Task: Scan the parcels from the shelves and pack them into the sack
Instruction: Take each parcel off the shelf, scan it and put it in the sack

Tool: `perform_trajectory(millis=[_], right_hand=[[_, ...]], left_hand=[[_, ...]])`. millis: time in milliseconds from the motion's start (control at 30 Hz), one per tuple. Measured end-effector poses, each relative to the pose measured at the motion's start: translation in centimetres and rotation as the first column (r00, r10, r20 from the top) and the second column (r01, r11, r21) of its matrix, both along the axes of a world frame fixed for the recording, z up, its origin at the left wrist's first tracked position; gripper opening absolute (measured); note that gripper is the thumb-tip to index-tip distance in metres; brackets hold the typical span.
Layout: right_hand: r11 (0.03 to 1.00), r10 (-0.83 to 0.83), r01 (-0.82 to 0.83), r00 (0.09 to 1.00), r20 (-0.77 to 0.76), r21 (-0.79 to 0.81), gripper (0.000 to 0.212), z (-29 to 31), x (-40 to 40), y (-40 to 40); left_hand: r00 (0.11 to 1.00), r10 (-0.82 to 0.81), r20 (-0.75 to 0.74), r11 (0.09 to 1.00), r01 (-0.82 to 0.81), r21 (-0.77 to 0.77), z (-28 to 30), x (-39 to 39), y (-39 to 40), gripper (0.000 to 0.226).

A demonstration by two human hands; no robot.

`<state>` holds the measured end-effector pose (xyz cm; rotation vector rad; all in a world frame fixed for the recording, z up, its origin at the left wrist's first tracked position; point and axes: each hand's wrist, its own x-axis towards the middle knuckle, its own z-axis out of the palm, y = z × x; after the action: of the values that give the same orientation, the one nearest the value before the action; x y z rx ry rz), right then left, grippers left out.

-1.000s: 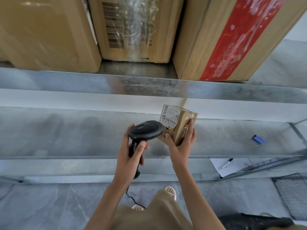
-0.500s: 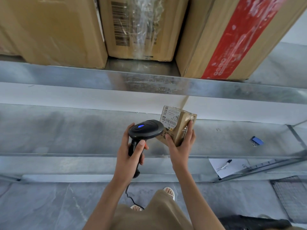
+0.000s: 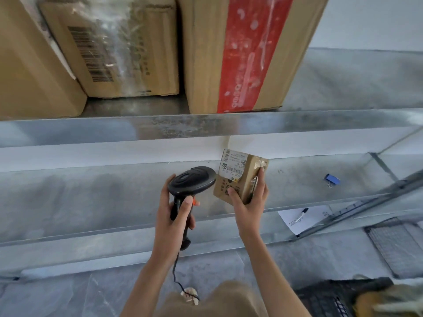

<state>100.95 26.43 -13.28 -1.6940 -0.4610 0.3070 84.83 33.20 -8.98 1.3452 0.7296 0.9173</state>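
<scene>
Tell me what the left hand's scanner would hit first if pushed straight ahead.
Probably the small parcel in the right hand: the scanner, gripped by the left hand, points at its label. Depth is unclear.

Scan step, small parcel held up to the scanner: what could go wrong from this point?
1. The right hand grips the small parcel only at its lower corner, in the air in front of the shelf; it might slip.
2. The scanner in the left hand sits very close to the label, possibly off the barcode.
3. Its cable dangles toward the feet, a possible snag.
</scene>
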Motion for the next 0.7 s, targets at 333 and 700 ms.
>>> perform_trajectory(millis=[333, 700], right_hand=[[0.940, -0.328, 0.340, 0.929, 0.170, -0.042, 0.095, 2.7, 10.2, -15.5], [0.645, -0.740, 0.764, 0.625, 0.249, -0.003, 0.095, 3.7, 16.0, -37.1]], left_hand=[[0.933, -0.360, -0.012, 0.929, 0.359, 0.085, 1.9, 15.7, -8.4, 0.041], [0.666, -0.746, 0.003, 0.663, 0.741, 0.106, 3.0, 30.5, -26.8, 0.055]])
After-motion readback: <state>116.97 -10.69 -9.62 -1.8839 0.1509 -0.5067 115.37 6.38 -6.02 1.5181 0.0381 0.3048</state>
